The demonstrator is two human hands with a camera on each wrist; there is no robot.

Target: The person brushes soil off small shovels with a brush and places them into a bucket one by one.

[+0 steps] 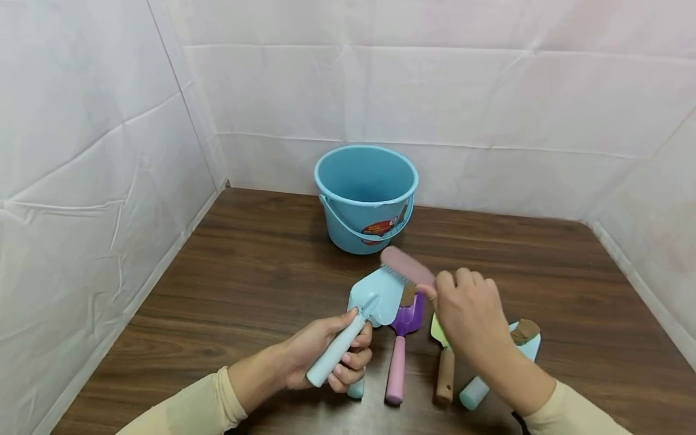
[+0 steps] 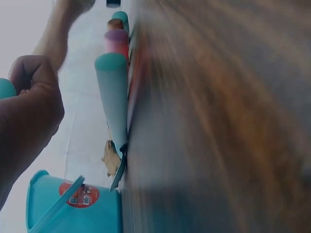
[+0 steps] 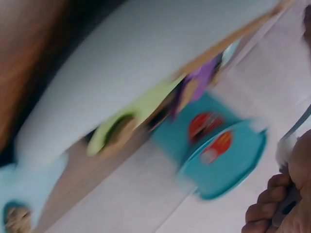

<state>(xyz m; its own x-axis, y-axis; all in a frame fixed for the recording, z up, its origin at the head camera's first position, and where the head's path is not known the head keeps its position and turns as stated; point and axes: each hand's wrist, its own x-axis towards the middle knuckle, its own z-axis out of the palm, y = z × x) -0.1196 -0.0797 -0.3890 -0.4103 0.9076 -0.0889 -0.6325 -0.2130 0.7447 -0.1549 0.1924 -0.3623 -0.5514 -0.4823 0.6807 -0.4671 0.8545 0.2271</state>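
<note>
My left hand [image 1: 328,356] grips a light blue garden trowel [image 1: 379,296] by its handle, the blade tilted up to the right. In the left wrist view the trowel's teal handle end [image 2: 7,89] pokes out of the fist. A pink brush [image 1: 405,266] is held in my right hand [image 1: 470,311], bristles facing down at the top edge of the trowel blade. Beneath the hands lie a purple trowel [image 1: 408,317] with a pink handle, a green trowel [image 1: 438,331] with a brown handle, and another blue-handled trowel [image 2: 112,92], partly hidden by the left hand.
A light blue bucket [image 1: 361,232], its handle hanging down in front, stands at the back of the wooden table [image 1: 244,290]. A trowel with a brown clump [image 1: 525,331] on its blade lies right of the right hand. White cloth walls [image 1: 435,90] surround the table.
</note>
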